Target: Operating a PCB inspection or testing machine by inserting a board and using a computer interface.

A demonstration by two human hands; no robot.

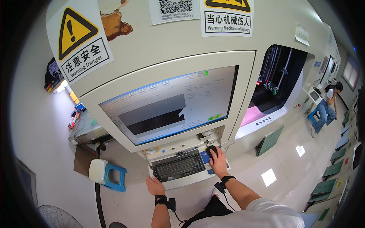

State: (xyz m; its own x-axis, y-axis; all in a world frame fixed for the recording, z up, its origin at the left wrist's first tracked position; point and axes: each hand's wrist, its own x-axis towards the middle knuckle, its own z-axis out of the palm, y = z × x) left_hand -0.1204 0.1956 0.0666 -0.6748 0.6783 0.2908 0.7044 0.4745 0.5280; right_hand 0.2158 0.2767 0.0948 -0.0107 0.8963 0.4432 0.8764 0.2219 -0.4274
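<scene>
My right hand (218,162) lies over a black computer mouse (211,152), fingers wrapped round it. The mouse rests on a blue mouse pad (205,157) at the right end of a pull-out tray. Left of the pad sits a black keyboard (178,167). My left hand (155,186) rests at the tray's front left corner, fingers loosely bent and holding nothing that I can see. Above the tray, a screen (171,104) set in a beige machine shows a software window with a grey and black picture. Both wrists wear black bands with cables.
A roll of tape (152,150) lies behind the keyboard. On the left stand a blue and white stool (108,174) and a fan (57,217). A dark machine opening (279,81) is at the right. Green boards (270,141) lean below it. Another person (329,102) sits far right.
</scene>
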